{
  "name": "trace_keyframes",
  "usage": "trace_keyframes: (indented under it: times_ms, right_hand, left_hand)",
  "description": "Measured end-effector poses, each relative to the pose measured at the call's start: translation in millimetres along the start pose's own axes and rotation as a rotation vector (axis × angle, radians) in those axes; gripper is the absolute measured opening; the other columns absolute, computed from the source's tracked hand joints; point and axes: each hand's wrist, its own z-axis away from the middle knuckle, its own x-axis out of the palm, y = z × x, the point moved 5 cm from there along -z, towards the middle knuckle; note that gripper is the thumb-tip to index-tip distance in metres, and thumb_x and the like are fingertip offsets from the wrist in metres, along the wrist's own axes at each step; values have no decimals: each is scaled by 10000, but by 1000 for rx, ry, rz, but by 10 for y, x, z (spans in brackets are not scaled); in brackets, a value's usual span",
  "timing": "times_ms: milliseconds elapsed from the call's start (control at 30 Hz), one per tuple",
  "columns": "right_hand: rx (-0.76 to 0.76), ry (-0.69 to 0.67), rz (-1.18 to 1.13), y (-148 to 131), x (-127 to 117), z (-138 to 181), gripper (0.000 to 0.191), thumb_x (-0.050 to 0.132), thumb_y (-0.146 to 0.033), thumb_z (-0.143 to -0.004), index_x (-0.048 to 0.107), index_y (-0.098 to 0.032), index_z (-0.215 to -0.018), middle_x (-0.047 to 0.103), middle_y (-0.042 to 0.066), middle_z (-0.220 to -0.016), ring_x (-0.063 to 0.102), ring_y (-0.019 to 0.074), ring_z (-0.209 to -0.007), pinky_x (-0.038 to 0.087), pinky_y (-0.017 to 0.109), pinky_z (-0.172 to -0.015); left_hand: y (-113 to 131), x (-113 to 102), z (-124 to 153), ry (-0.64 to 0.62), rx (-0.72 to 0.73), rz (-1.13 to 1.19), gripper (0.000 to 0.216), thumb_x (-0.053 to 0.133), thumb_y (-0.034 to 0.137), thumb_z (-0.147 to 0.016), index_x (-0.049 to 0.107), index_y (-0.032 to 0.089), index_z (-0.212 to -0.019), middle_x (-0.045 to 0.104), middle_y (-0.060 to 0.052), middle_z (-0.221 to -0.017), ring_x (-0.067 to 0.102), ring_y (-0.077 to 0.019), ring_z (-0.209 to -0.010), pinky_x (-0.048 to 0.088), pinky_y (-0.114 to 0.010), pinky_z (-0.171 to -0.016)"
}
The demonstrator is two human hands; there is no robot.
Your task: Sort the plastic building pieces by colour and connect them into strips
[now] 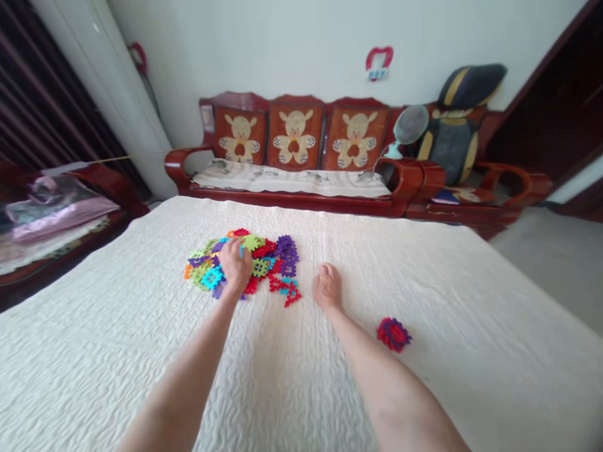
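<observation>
A pile of gear-edged plastic building pieces (259,268) in red, purple, green, blue and orange lies on the cream quilted cover. My left hand (235,262) is over the left-middle of this pile, with its fingers bent down among the pieces. A bit of light blue shows beside the fingertips, but whether it is gripped is hidden. To the right of the pile, my right hand (326,286) rests on the cover with its fingers curled in, and no piece shows in it. Nearer and further right sits a small stack of red and purple pieces (394,334), apart from both hands.
Beyond the far edge of the quilted cover (141,351) stands a red wooden sofa (282,199) with bear-patterned cushions. A small fan (411,125) and a chair with a massage cushion (447,147) are at the right. On the left is another seat with a pink bag (66,216).
</observation>
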Motion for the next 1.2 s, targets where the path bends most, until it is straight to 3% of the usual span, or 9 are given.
trace_keyframes:
  times_ms: [100,167,233,333,533,867,933,1033,1200]
  right_hand:
    - [-17,72,48,19,3,-10,299,429,-108,-878,637,-125,-1091,610,181,-1212,521,273,-1148,355,395,-1011]
    - [-45,95,58,24,9,-7,289,435,-104,-872,639,-136,-1075,619,170,-1187,531,268,-1127,366,384,-984]
    - [-65,108,68,43,25,-7,286,436,-104,-874,640,-141,-1071,626,166,-1176,544,265,-1118,376,373,-963]
    - [-95,140,94,90,56,-28,283,438,-107,-875,645,-144,-1066,638,164,-1154,565,266,-1093,388,367,-939]
    - [-136,175,110,142,102,-69,255,466,-129,-868,655,-144,-1039,653,167,-1119,580,276,-1039,404,377,-883]
    - [-135,229,164,142,124,-71,232,460,-121,-864,647,-157,-998,664,149,-1090,583,263,-1016,397,364,-866]
    - [-138,226,173,138,123,-73,233,460,-123,-869,649,-147,-1001,666,150,-1079,587,262,-1009,402,365,-863]
    - [-139,216,188,137,118,-76,238,461,-126,-869,657,-134,-1004,669,149,-1058,592,261,-998,406,361,-861]
    - [-134,202,194,135,106,-86,258,455,-131,-876,665,-119,-1025,670,155,-1073,592,262,-1007,403,354,-870]
  left_hand:
    - [678,548,166,-423,301,-144,395,407,254,-928,617,203,-1258,534,-152,-1403,429,-302,-1343,348,-488,-1097]
    - [962,801,245,-530,390,-161,417,479,312,-907,618,223,-1289,518,-136,-1436,373,-318,-1384,331,-504,-1114]
    - [1090,992,269,-609,431,-194,443,554,359,-862,638,220,-1274,501,-139,-1451,332,-355,-1406,304,-546,-1130]
    - [1030,1139,209,-689,425,-270,420,555,370,-849,677,210,-1218,508,-140,-1432,312,-405,-1413,290,-606,-1124]
    - [541,923,-20,-701,398,-410,407,501,295,-851,694,170,-1187,561,-165,-1361,238,-420,-1463,178,-659,-1165]
    - [-186,294,-444,-624,352,-509,331,536,258,-809,735,190,-1065,647,-170,-1246,248,-392,-1447,253,-653,-1111]
    - [-167,226,-495,-588,307,-510,343,494,223,-834,733,167,-1073,644,-192,-1219,279,-420,-1420,251,-682,-1089]
    - [83,225,-373,-558,313,-462,408,406,236,-902,695,140,-1174,584,-217,-1311,278,-423,-1422,259,-670,-1091]
    - [646,450,339,-731,508,-299,447,507,494,-903,620,334,-1305,570,-60,-1389,408,-297,-1367,381,-488,-1093]
